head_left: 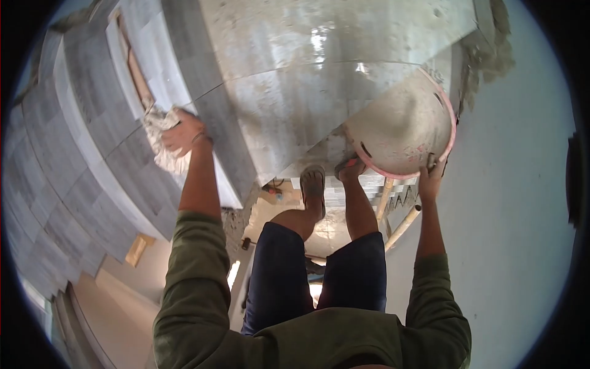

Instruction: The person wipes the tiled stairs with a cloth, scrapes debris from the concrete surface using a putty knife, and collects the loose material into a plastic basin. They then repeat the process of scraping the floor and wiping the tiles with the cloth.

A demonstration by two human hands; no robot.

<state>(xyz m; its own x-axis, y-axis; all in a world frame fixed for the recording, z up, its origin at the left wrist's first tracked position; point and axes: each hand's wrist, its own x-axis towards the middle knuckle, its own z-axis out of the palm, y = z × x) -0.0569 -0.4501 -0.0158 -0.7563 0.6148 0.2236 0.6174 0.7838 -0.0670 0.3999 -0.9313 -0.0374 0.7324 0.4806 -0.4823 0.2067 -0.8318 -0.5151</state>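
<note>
My left hand (184,132) is closed around a crumpled whitish rag (157,132), pressed against the grey tiled ledge (212,104) at the left. On the right, my right hand (431,175) grips the near rim of a round pinkish basin (453,120), with the thumb over the edge. The basin is tilted, and its dusty inside faces me. Its lower rim is close to my right foot (350,167). The fingers under the rim are mostly hidden.
Wet, shiny grey slabs (276,104) lie in front of my feet. A pale wall (516,184) rises at the right. Two poles (402,227) stand below the basin, beside a drop behind my feet. A yellowish block (139,249) rests at the lower left.
</note>
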